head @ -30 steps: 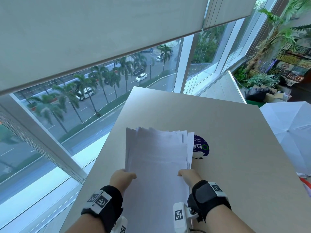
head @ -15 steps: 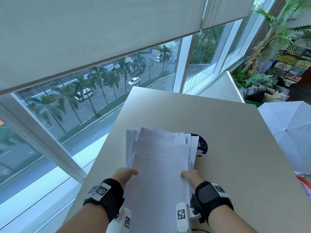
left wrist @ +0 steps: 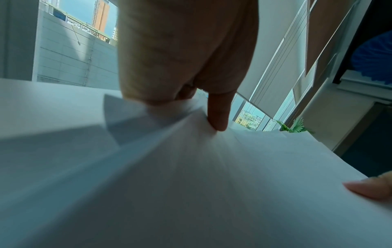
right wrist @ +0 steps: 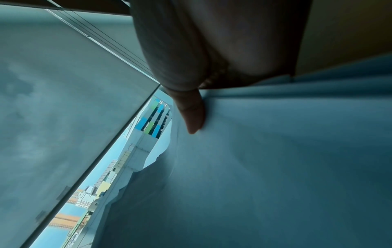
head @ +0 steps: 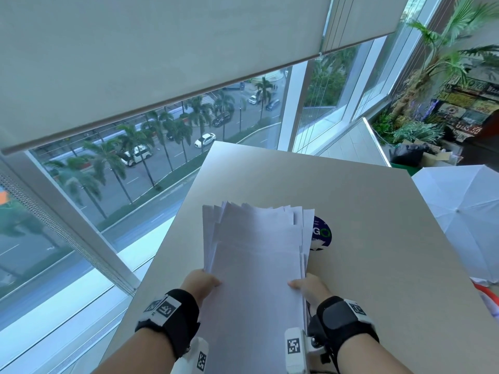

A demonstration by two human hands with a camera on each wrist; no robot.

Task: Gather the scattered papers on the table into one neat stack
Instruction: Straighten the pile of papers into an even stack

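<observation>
1. Wristbands (head: 172, 317): black, one on each forearm, each carrying white square-code tags. No words legible on them.
2. Left hand (head: 201, 283): grasps the left edge of the papers (head: 256, 265), thumb (left wrist: 218, 115) on top, fingers hidden beneath the sheets.
3. Right hand (head: 310, 288): grasps the right edge of the papers, thumb (right wrist: 192, 114) pressed onto the top sheet; fingers hidden beneath.
4. Papers: white, blank on the visible face, held between both hands over the near part of the table (head: 378, 238). Far edges uneven, several sheets fanned out at the left and right sides. Contact with the table cannot be judged.
5. Sticker (head: 321, 234): round, dark blue, on the table just right of the papers, partly covered by them. Letters "GO" readable, G white, O green; smaller white text below too small to read.
6. Table: light beige, matte, extends away toward the windows.
7. Umbrella (head: 459, 220): white, open, beyond the table's right edge.
8. Room: glazed corner with roller blind (head: 162, 49) half lowered. Plants (head: 437, 63) and boxes at far right, beside colourful signs; their lettering not clearly legible.
9. Outside, below: street with palms and cars (head: 205, 139).
</observation>
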